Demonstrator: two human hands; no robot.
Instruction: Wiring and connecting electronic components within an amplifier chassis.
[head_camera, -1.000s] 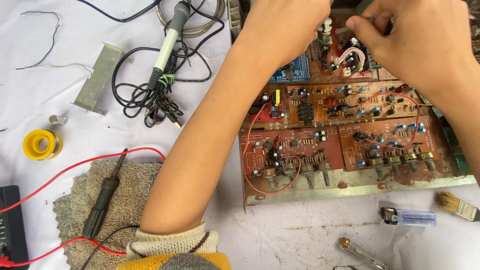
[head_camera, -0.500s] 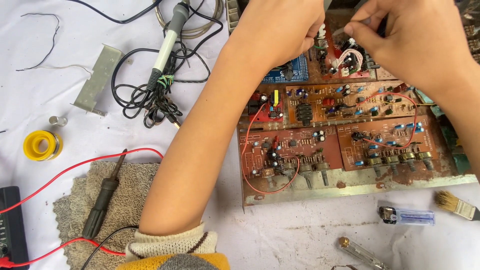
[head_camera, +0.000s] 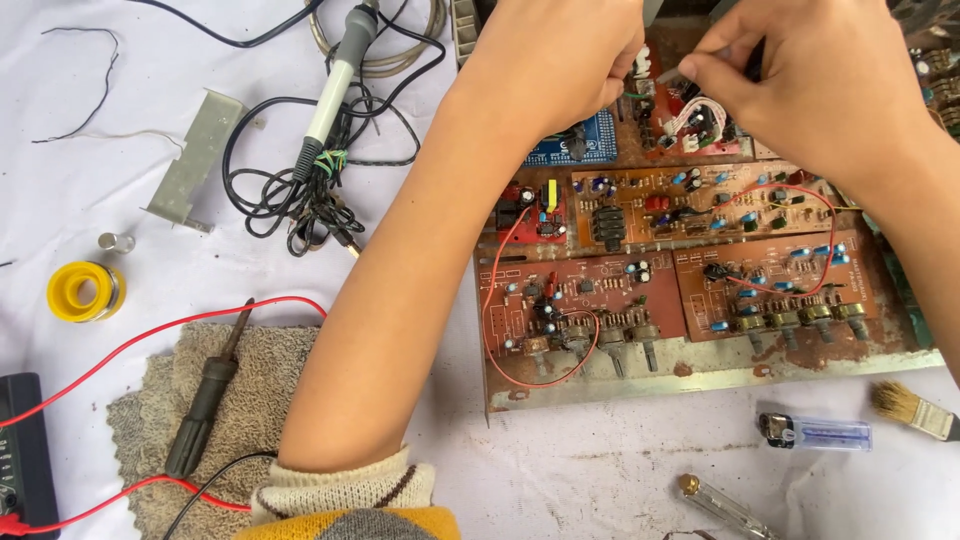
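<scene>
**K:** Two hands are working at the far edge of the metal chassis (head_camera: 700, 385), both over the white multi-wire connector (head_camera: 690, 112) on the rear board.

**M:** Finger state?

**K:** Right hand (head_camera: 820, 90) is pinching thumb and forefinger together on something thin and pale just above the connector. Can't tell what it is, too small. Left hand (head_camera: 555, 60) is curling its fingers closed right beside it; whether they're clamping anything is hidden by the knuckles.

**M:** Hands touching?

**K:** Fingertips are sitting just beside each other; contact is unclear.

**M:** What's under them?

**K:** Chassis is carrying several reddish-brown circuit boards (head_camera: 590, 300) with small capacitors, plus a blue board (head_camera: 580, 145) half hidden under the left wrist. A red wire (head_camera: 490, 320) is looping off the near-left board. A row of knob shafts is pointing toward the near edge.

**M:** Rest of the table?

**K:** White cloth all over. Soldering iron (head_camera: 335, 85) is lying on its coiled black cable near the far edge, left of the chassis. Yellow solder spool (head_camera: 85, 292) is sitting toward the left edge. A screwdriver (head_camera: 205, 400) is resting on a grey towel (head_camera: 270, 370) at the near-left, red probe leads crossing it, running to a black meter (head_camera: 25, 450) at the near-left corner. A clear lighter (head_camera: 815, 432) and a paintbrush (head_camera: 910, 410) are lying just in front of the chassis, near the right edge.
</scene>
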